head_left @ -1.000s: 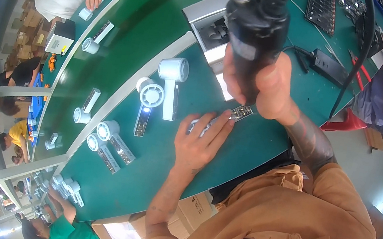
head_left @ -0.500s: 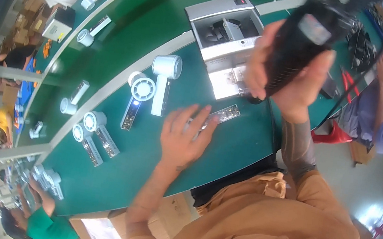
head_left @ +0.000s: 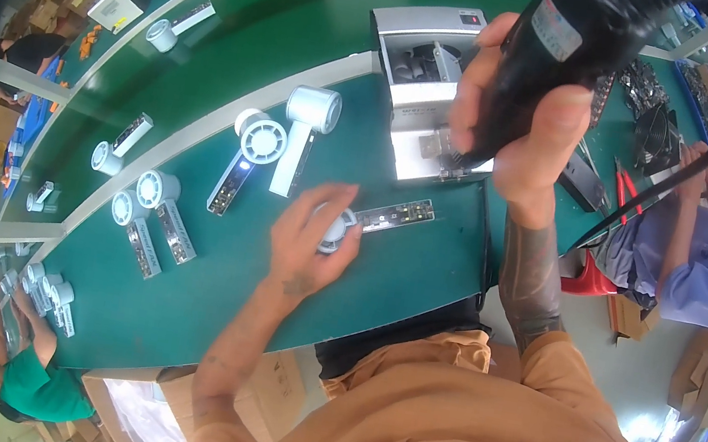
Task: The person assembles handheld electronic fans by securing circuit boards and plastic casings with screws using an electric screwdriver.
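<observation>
Fan (head_left: 393, 217) lies mid-frame, left hand (head_left: 304, 245) curled around its head. Upper right, the right hand (head_left: 542, 158) grips a black tool (head_left: 534, 78).

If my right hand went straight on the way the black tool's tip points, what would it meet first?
The black tool in your right hand would likely meet the silver box first, at its bright front; depth is unclear.

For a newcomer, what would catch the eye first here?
Probably the big black tool in the right hand, upper right of centre. Next, the pale fan with bare electronics in its handle, in the left hand on the green table, and the silver machine left of the tool.
</observation>
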Demonstrator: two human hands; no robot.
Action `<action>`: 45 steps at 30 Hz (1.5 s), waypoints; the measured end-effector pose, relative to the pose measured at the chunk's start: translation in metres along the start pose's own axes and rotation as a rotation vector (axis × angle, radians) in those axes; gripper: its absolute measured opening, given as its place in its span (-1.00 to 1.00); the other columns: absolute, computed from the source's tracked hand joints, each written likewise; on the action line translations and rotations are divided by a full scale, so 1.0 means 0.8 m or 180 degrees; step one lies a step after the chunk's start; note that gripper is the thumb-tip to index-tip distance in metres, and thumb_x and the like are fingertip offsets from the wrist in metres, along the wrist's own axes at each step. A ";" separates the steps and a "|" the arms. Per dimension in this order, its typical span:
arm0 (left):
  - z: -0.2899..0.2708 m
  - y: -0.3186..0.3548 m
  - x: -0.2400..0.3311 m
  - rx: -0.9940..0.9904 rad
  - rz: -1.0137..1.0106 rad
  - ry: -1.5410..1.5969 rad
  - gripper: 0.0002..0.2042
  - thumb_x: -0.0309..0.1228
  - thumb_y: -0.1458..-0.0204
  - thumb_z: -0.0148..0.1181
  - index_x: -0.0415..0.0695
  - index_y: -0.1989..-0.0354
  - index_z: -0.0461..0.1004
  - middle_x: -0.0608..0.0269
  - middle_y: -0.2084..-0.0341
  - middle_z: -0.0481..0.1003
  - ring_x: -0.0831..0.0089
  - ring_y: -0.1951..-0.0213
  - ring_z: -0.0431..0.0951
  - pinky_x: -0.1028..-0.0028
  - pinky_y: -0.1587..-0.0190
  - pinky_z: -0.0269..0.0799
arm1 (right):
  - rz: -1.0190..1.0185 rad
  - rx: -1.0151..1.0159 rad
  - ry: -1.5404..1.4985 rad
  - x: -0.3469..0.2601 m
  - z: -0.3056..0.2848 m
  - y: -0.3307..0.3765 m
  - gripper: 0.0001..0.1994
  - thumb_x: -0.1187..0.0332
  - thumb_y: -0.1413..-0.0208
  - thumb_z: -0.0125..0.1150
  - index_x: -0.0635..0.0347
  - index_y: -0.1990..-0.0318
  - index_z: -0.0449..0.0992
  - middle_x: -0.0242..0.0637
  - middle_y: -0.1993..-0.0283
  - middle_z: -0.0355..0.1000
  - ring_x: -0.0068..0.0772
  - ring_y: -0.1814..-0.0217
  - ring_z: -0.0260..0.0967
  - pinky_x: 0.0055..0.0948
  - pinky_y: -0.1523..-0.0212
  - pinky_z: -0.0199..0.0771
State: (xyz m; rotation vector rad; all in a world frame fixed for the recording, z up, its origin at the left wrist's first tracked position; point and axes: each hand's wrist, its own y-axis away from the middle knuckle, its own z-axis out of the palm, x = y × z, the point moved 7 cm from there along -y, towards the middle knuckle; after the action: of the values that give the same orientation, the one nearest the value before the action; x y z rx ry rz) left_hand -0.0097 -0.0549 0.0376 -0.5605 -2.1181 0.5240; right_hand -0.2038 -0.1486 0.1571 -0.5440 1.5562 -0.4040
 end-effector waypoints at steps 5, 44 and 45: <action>0.004 0.003 -0.001 -0.0199 0.0087 -0.0032 -0.62 -0.56 0.03 0.29 -0.31 -0.03 0.52 -0.09 0.16 0.54 0.09 0.18 0.60 0.31 0.13 0.53 | 0.0395 0.0293 -0.0402 0.011 -0.010 0.004 -0.14 -0.49 -0.19 -0.36 0.32 0.01 0.29 -0.33 0.63 0.27 -0.54 0.72 0.18 -0.56 0.65 0.18; 0.005 0.001 -0.005 -0.0336 0.0011 -0.0181 -0.73 -0.53 0.12 0.32 -0.20 0.18 0.61 0.12 0.26 0.53 0.19 0.30 0.57 0.33 0.28 0.49 | 0.0932 -0.0621 -0.0972 0.037 0.026 0.038 -0.05 -0.53 -0.14 -0.31 0.41 -0.09 0.22 -0.37 0.67 0.25 -0.58 0.76 0.15 -0.57 0.71 0.19; 0.005 0.000 -0.005 -0.0333 0.0010 -0.0182 -0.73 -0.53 0.12 0.32 -0.20 0.18 0.61 0.12 0.26 0.53 0.19 0.30 0.57 0.33 0.28 0.49 | 0.0902 -0.0493 -0.1097 0.037 0.024 0.039 -0.11 -0.44 -0.20 -0.28 0.46 -0.03 0.28 -0.35 0.68 0.27 -0.59 0.75 0.17 -0.57 0.69 0.18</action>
State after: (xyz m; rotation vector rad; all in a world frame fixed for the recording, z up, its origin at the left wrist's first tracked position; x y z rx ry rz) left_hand -0.0105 -0.0576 0.0328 -0.6141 -2.2089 0.4374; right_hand -0.1878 -0.1381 0.1141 -0.4744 1.3108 0.0281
